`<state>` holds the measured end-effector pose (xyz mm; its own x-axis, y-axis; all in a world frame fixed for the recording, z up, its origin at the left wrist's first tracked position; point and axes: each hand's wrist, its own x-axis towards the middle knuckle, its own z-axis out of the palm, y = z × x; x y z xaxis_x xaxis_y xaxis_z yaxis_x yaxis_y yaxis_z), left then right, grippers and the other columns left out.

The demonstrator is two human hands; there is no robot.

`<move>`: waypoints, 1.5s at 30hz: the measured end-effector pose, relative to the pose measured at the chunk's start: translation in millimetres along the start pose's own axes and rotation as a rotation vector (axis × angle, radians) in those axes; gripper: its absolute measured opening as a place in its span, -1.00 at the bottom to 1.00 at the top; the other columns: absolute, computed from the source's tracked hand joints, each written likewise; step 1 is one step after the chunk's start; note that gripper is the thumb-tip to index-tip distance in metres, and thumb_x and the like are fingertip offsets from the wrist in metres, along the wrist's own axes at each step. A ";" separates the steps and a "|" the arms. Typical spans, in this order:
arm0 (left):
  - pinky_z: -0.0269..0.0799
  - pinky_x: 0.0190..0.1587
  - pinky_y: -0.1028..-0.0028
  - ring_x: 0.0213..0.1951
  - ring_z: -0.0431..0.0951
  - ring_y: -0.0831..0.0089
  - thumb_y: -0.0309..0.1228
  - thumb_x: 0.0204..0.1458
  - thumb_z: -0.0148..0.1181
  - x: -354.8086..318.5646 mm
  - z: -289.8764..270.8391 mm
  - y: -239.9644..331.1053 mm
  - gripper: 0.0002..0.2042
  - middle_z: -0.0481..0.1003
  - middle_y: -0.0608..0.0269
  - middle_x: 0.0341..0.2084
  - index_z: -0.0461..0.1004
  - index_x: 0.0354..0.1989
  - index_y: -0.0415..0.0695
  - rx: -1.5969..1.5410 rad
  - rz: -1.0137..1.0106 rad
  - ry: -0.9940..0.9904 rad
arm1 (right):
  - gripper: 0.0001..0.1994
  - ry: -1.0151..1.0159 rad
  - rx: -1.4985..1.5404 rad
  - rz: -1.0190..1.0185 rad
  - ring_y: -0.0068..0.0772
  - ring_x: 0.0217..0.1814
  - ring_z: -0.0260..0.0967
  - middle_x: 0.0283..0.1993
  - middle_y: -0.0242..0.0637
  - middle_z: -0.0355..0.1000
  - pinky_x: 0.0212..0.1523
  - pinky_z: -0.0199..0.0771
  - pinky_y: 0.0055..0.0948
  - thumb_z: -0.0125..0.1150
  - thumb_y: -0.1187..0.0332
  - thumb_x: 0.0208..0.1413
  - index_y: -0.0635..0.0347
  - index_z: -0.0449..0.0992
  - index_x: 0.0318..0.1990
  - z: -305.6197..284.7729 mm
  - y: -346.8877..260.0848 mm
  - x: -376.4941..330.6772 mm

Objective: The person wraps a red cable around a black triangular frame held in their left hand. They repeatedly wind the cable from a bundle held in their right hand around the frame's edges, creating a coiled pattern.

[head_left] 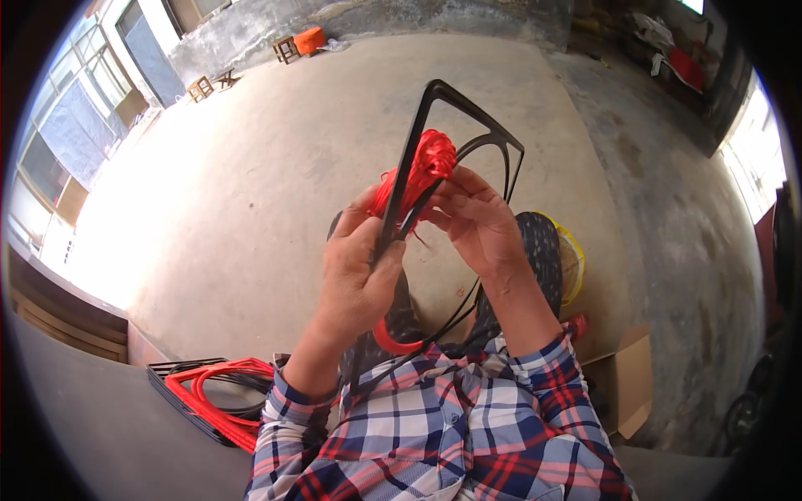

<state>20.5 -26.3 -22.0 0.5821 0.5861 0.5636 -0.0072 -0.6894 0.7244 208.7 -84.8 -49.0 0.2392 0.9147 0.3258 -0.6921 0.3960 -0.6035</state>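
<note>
A black frame (pixel 415 138) with straight sides and a curved inner strip stands tilted in front of me. My left hand (pixel 359 263) is closed around its long left side, thumb toward me. Behind that side, a looped bundle of red cord (pixel 436 154) bulges up against the frame. My right hand (pixel 484 225) pinches at the bundle's right side, close to the inner strip; some of its fingertips are hidden. Thin black strips of the frame run down toward my lap. A red curved piece (pixel 391 341) shows low between my knees.
Red and black frames (pixel 200 411) lie stacked at my left. An open cardboard box (pixel 633 384) stands at my right, and a yellow-rimmed thing (pixel 575 259) sits beside my knee. Small wooden stools (pixel 200 88) and an orange container (pixel 309 40) are far off by the wall.
</note>
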 end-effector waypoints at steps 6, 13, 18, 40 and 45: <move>0.28 0.22 0.20 0.23 0.37 0.02 -0.64 -0.12 0.14 -0.6 -2.3 3.5 -0.77 0.33 -0.12 0.23 0.53 -0.23 -0.31 0.012 0.003 0.038 | -0.56 0.115 -1.098 -0.584 -0.37 0.28 0.23 0.17 -0.33 0.37 0.37 0.10 -0.18 0.40 0.26 0.12 0.19 0.45 0.11 22.4 -12.5 -7.3; 0.30 0.17 0.27 0.11 0.32 0.20 -0.60 -0.14 0.18 -4.3 2.1 5.7 -0.83 0.19 -0.04 0.35 0.55 -0.31 -0.28 0.163 0.091 0.108 | -0.60 0.156 -0.482 -0.484 -0.30 0.32 0.27 0.27 -0.19 0.36 0.39 0.14 -0.21 0.21 0.29 0.26 0.23 0.41 0.20 31.7 -11.1 -12.4; 0.39 -0.28 0.46 -0.36 0.46 0.51 -0.57 0.00 0.07 -5.3 -4.2 -9.8 -0.93 0.54 0.09 -0.24 0.48 -0.44 -0.25 -0.182 -0.270 0.096 | -0.50 0.067 -0.207 -0.332 0.04 0.18 0.36 0.03 -0.05 0.46 0.31 0.18 0.05 0.06 0.00 0.30 0.19 0.31 0.20 14.4 -25.4 -45.1; 0.41 -0.01 0.28 -0.07 0.53 0.11 -0.46 0.07 0.07 1.9 -10.5 12.4 -0.82 0.53 -0.06 -0.14 0.55 -0.25 -0.26 0.111 -0.129 -0.053 | -0.73 0.252 -0.534 0.145 -0.52 0.00 0.45 -0.05 -0.32 0.55 0.12 0.37 -0.44 0.31 0.33 0.20 0.25 0.57 0.00 -24.1 22.3 7.0; 0.33 0.16 0.22 0.15 0.44 -0.07 -0.52 0.01 0.10 0.7 -10.4 11.2 -0.80 0.34 -0.22 0.22 0.55 -0.21 -0.31 -0.033 -0.128 -0.168 | -0.69 0.000 0.030 0.037 -0.42 0.05 0.48 -0.02 -0.28 0.57 0.19 0.41 -0.30 0.21 0.50 0.20 0.24 0.51 0.10 -1.1 9.8 0.1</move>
<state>12.3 -29.1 -9.4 0.7074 0.5868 0.3939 0.0504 -0.5978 0.8000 202.7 -80.7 -55.7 0.2125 0.9287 0.3038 -0.7208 0.3589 -0.5931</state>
